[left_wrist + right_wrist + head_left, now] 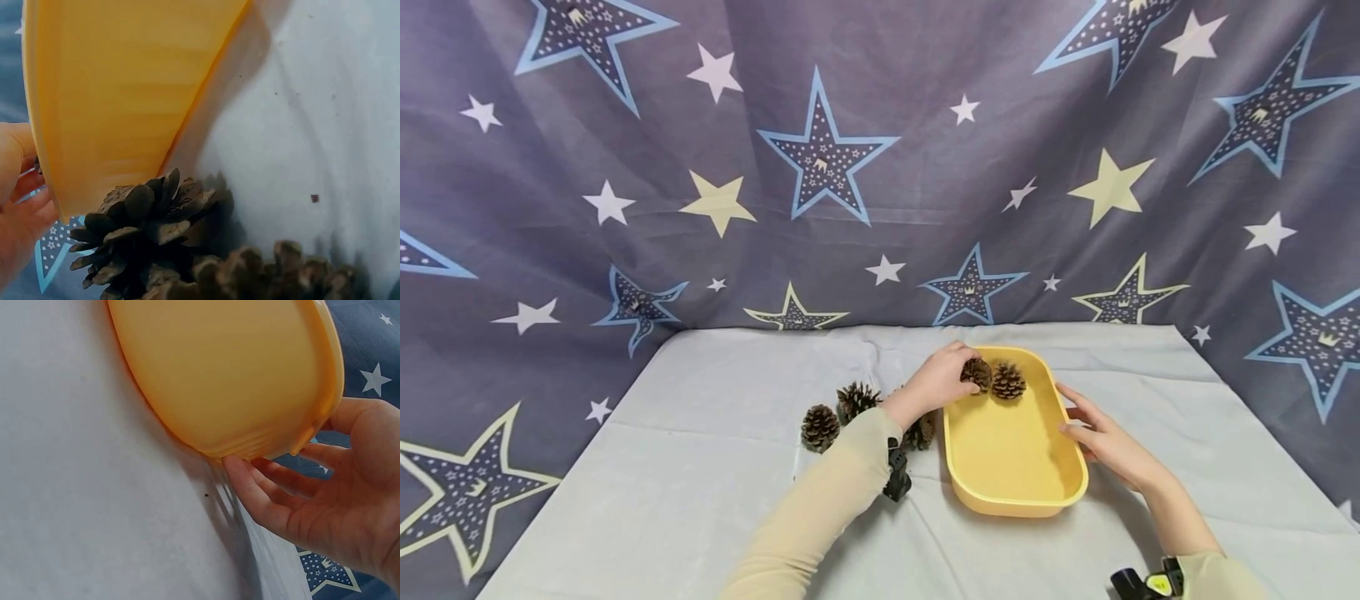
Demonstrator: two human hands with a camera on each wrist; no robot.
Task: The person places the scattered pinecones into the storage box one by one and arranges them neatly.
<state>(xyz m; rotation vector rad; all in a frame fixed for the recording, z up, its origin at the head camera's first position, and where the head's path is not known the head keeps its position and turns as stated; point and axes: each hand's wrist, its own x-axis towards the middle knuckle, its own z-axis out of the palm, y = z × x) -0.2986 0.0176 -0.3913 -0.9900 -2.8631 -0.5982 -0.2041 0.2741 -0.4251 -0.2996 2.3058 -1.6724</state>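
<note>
In the head view my left hand (936,382) reaches over the left rim of a yellow plastic basin (1015,450), its fingers gripping a brown pine cone (976,375) at the far end. Another pine cone (1008,381) lies beside it on the basin floor. My right hand (1101,437) holds the basin's right side, thumb at the rim and fingers against the outer wall. Those fingertips (234,467) touch the basin's lower outer wall in the right wrist view. The left wrist view has the left hand (22,206) at the rim, its pine cone mostly hidden behind the wall.
Left of the basin, several pine cones sit on the pale cloth (700,500), including a rounded one (820,427), a spiky one (856,402) and one partly behind the left wrist (920,432). A star-patterned curtain (880,225) hangs behind the table.
</note>
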